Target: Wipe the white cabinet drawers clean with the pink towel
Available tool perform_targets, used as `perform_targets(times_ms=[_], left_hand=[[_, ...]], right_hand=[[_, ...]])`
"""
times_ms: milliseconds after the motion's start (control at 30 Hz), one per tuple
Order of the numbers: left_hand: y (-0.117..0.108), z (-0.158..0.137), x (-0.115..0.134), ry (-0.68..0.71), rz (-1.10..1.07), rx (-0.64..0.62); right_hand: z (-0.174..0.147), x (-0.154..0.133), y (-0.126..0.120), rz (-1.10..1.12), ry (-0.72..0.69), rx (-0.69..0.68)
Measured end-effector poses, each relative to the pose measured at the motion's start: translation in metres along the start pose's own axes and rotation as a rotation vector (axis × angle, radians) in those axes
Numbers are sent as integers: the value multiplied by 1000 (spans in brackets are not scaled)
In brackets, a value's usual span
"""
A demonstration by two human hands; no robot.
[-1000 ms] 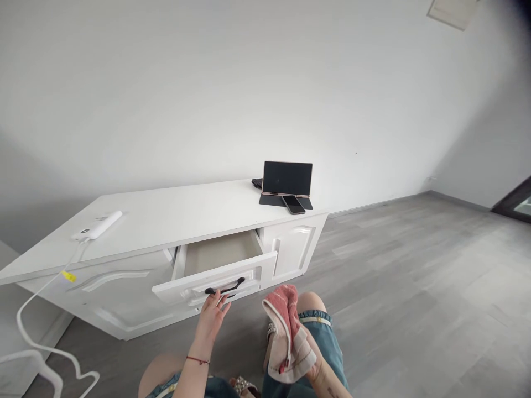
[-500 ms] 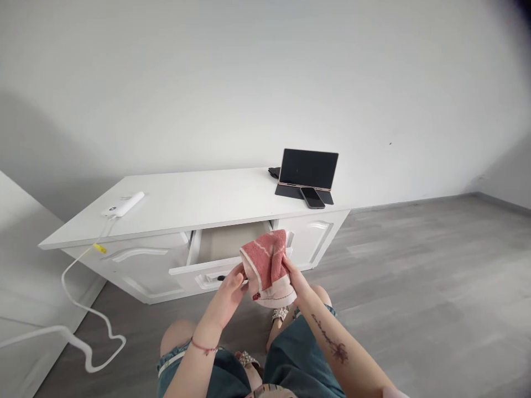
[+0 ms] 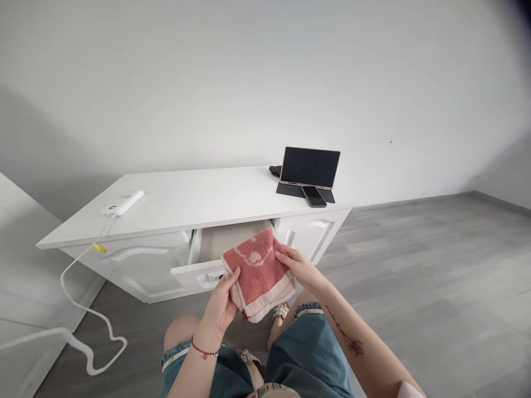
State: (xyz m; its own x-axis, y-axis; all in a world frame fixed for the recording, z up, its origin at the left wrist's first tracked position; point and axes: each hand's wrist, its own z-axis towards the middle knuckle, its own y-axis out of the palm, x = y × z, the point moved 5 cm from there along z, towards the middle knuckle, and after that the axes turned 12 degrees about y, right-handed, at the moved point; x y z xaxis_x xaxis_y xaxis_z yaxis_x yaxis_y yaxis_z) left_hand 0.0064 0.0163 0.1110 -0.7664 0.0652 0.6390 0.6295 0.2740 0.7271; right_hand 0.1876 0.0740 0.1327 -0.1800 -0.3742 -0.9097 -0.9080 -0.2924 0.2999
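A folded red towel (image 3: 259,271) with a pale border and a light pattern is held up in front of the cabinet. My left hand (image 3: 224,301) grips its left edge, thumb on top and fingers underneath. On the right side, my right hand (image 3: 296,265) pinches the towel between thumb and fingers. Behind the towel, a white drawer (image 3: 194,268) is pulled out of the cabinet; its visible inside is bare, and the towel hides part of it.
On the white cabinet top (image 3: 199,193) stand a tablet (image 3: 310,167), a phone (image 3: 314,197) in front of it, and a dark item (image 3: 275,171) behind. A white device (image 3: 126,203) lies at left, its white cable (image 3: 78,301) hanging toward the floor.
The towel was bunched and is now spread flatter, its patterned face turned up. My left hand has closed on its left edge, and my right hand has shifted its hold to the upper right.
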Motion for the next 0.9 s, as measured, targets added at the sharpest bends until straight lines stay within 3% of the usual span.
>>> perform_targets(times_ms=[100, 200, 267, 400, 467, 600, 700, 800, 900], left_hand=[[-7, 2, 7, 35, 80, 29], [-26, 2, 24, 264, 258, 184], [-32, -2, 29, 332, 338, 196], [-14, -15, 5, 52, 219, -43], [-6, -19, -6, 10, 144, -46], [-9, -17, -17, 106, 108, 105], [-15, -15, -16, 229, 237, 94], [-13, -14, -10, 345, 386, 30], [-4, -13, -4, 365, 444, 5]], right_hand=[[-5, 17, 9, 344, 176, -22], [-16, 16, 14, 452, 145, 26], [-23, 11, 18, 360, 50, 72], [-29, 16, 46, 5, -98, 62], [-29, 27, 60, -103, -136, 64], [-26, 41, 67, -263, -189, 150], [-24, 38, 52, -393, -255, 316], [-21, 42, 40, -249, -258, 353], [-16, 65, 46, 66, -141, 182]])
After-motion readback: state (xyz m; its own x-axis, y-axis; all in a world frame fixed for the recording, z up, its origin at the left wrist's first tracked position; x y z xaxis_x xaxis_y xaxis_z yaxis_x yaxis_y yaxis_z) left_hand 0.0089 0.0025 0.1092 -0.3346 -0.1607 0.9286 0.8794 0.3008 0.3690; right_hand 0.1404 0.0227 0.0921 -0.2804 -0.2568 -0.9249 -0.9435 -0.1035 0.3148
